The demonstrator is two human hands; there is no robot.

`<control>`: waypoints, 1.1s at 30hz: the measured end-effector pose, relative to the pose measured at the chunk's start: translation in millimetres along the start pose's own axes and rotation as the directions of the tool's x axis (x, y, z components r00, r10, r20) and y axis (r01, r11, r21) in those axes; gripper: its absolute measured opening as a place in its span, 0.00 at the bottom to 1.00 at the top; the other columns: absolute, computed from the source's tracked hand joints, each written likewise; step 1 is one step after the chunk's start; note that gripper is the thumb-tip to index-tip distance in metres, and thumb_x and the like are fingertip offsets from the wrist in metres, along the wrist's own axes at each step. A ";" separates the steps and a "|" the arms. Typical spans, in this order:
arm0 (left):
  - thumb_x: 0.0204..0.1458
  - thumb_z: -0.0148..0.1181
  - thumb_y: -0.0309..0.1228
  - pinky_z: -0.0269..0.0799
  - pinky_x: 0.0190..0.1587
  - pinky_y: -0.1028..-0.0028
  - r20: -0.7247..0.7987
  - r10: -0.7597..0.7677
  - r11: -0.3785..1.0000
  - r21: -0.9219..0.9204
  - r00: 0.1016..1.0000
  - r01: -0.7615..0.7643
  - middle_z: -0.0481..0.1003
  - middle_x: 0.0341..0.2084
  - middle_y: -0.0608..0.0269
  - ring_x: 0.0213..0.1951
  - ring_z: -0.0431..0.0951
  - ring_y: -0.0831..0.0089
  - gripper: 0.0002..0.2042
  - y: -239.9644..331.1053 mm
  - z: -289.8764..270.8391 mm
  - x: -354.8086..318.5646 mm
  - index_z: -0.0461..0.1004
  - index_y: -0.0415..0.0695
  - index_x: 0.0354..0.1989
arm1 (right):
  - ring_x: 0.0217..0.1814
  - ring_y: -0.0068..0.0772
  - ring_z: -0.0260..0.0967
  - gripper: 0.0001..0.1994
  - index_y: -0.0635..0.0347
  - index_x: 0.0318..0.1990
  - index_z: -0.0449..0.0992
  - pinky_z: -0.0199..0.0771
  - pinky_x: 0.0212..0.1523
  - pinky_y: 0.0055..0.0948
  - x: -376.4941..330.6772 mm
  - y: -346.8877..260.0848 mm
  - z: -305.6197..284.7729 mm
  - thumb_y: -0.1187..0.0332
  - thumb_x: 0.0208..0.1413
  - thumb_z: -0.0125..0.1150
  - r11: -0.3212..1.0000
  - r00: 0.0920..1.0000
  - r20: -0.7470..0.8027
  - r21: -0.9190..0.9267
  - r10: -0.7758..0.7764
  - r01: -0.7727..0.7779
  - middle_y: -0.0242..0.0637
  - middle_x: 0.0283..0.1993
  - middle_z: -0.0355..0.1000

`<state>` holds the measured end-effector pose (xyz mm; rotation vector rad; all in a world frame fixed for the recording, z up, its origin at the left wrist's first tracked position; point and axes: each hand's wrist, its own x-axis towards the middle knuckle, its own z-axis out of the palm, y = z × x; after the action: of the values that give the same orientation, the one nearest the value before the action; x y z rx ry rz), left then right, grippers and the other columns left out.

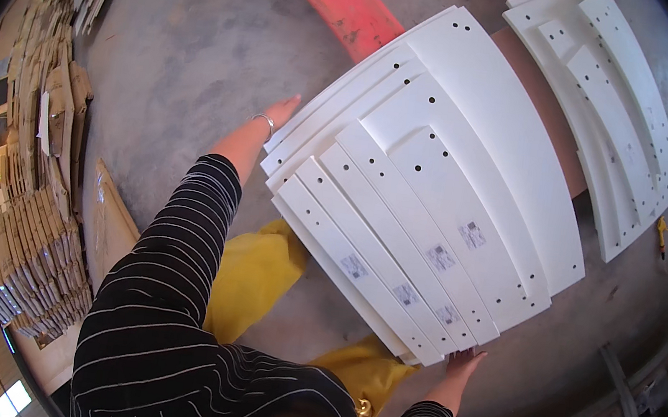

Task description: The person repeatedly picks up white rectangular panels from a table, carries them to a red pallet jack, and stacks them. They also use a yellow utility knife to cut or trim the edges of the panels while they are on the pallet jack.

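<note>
Panel stack (487, 68) btwn cardboard (41, 254) (L) & 2nd stack (640, 156) (R).

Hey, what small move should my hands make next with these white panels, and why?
Perhaps press gently inward to steady the white panels: your left hand and right hand are at opposite ends, and the pieces lie staggered, not flush.

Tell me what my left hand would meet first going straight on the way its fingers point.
Most likely the scuffed red beam: your left hand points along the edge of the white panel stack toward it. The beam may lie lower, though, so the hand could pass above.
</note>
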<state>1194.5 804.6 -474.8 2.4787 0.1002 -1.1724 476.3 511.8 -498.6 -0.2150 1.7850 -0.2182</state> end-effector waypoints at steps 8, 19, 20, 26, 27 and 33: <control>0.53 0.28 0.65 0.53 0.61 0.70 0.352 0.002 0.959 -0.265 0.936 0.097 0.63 0.58 0.56 0.60 0.61 0.65 0.39 5.4 17.7 22.9 0.61 0.45 0.60 | 0.62 0.41 0.56 0.35 0.58 0.61 0.56 0.58 0.59 0.43 -15.6 15.3 55.8 0.39 0.56 0.39 0.993 0.986 0.165 0.114 -0.038 0.019 0.38 0.62 0.57; 0.53 0.29 0.64 0.54 0.61 0.70 0.486 0.129 0.886 -0.448 0.864 0.119 0.63 0.57 0.53 0.59 0.63 0.65 0.39 68.6 35.5 86.7 0.58 0.43 0.62 | 0.61 0.40 0.57 0.37 0.56 0.63 0.54 0.61 0.57 0.41 -2.6 -40.8 77.8 0.36 0.55 0.37 0.966 0.925 0.293 0.161 -0.242 0.202 0.38 0.62 0.58; 0.54 0.29 0.64 0.54 0.61 0.70 0.467 0.136 0.897 -0.433 0.874 0.092 0.63 0.57 0.53 0.59 0.63 0.65 0.39 77.6 37.3 89.5 0.58 0.43 0.62 | 0.63 0.40 0.55 0.39 0.57 0.64 0.52 0.59 0.59 0.41 5.8 -53.9 80.0 0.35 0.55 0.35 0.938 0.887 0.307 0.121 -0.346 0.325 0.38 0.64 0.56; 0.51 0.36 0.65 0.53 0.60 0.71 0.211 0.057 0.998 -0.010 0.976 -0.056 0.63 0.57 0.49 0.59 0.62 0.64 0.42 94.6 33.2 62.4 0.57 0.37 0.61 | 0.63 0.40 0.55 0.41 0.59 0.64 0.51 0.59 0.60 0.37 2.6 -61.1 99.1 0.35 0.54 0.40 0.908 0.852 0.319 0.094 -0.416 0.408 0.39 0.64 0.55; 0.51 0.36 0.65 0.54 0.60 0.71 0.188 0.037 0.999 -0.003 0.981 -0.037 0.64 0.56 0.49 0.58 0.63 0.63 0.42 89.2 34.6 52.4 0.58 0.36 0.60 | 0.62 0.39 0.56 0.41 0.60 0.64 0.52 0.59 0.59 0.36 -1.6 -62.9 100.4 0.35 0.53 0.41 0.903 0.834 0.356 0.085 -0.422 0.421 0.39 0.63 0.56; 0.53 0.34 0.63 0.53 0.60 0.72 0.160 0.076 0.970 -0.242 0.984 -0.036 0.65 0.56 0.52 0.58 0.64 0.64 0.40 57.2 30.7 7.0 0.59 0.35 0.59 | 0.59 0.40 0.60 0.41 0.63 0.62 0.56 0.61 0.58 0.35 0.7 -75.8 112.5 0.36 0.52 0.44 0.935 0.848 0.397 0.102 -0.351 0.339 0.41 0.60 0.61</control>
<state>1189.8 739.6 -479.3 2.1532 0.1157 -1.2611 588.0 435.0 -504.1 -0.5262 1.3122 -0.4241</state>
